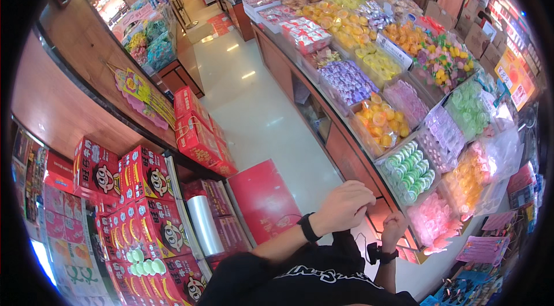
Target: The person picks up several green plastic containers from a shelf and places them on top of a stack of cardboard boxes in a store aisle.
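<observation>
My left hand, with a black band at the wrist, hangs in front of my body with its fingers loosely curled. Its palm side is hidden. Lower and to the right, my right hand is curled like a fist near the edge of a candy counter; nothing shows in it. A black strap with a small device is on that wrist. Closest to my right hand are a bin of pink wrapped sweets and a clear box of green-and-white swirled candies.
Other bins hold orange jelly cups and purple wrapped sweets. Red milk cartons are stacked at the left beside a plastic film roll. Red gift boxes stand by the tiled aisle floor. A red mat lies before me.
</observation>
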Demonstrator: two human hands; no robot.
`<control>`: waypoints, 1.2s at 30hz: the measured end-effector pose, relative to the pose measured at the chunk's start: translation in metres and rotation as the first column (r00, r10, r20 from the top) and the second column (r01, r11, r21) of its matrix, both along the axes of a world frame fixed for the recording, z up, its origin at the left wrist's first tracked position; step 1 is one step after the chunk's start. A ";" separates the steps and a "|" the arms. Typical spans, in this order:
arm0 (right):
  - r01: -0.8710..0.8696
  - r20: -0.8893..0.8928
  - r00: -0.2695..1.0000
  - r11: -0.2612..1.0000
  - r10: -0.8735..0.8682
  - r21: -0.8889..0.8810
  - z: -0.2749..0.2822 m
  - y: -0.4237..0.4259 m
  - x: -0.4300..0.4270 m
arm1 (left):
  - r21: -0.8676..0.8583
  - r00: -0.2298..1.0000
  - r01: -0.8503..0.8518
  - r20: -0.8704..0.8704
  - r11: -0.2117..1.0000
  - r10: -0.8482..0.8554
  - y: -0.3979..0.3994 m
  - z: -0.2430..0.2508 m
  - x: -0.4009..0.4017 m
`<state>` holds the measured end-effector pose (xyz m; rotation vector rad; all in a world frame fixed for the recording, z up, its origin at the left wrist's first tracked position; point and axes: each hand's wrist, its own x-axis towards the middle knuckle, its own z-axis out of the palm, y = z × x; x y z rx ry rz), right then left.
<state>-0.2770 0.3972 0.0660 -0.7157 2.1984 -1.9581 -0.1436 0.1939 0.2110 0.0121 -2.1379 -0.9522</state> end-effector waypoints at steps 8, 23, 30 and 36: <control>0.085 -0.065 0.994 0.996 -0.083 0.028 -0.009 -0.002 -0.088 | 0.041 0.978 0.100 0.178 0.994 -0.106 0.025 -0.024 -0.101; 0.211 0.146 0.965 0.975 -0.219 0.065 -0.054 0.040 -0.255 | 0.488 0.831 -0.109 0.523 0.866 -0.190 0.074 -0.114 -0.288; 0.139 0.236 0.937 0.895 -0.258 0.424 -0.155 0.060 -0.281 | 0.342 0.562 -0.283 0.816 0.896 -0.133 0.079 -0.198 -0.318; -0.063 0.124 0.992 0.846 -0.004 0.530 -0.191 0.048 -0.276 | 0.584 0.392 -0.378 0.804 0.718 -0.448 0.091 -0.284 -0.317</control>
